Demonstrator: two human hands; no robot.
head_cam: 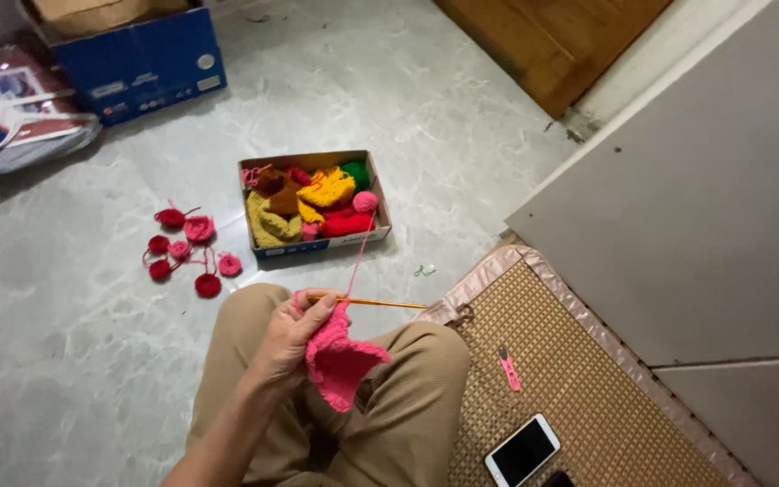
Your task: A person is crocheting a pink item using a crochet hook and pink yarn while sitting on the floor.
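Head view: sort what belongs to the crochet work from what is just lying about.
In the work:
left hand
pink crochet piece
crochet hook
pink strand running up to the pink yarn ball
box of yarn

Lying about:
phone
pink clip
red and pink crocheted rounds
blue carton

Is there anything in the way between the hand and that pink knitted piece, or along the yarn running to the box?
Nothing visible. The left hand already holds the pink crocheted piece and the hook. The pink strand runs free over bare floor up to the pink yarn ball in the cardboard box. The right hand is out of view.
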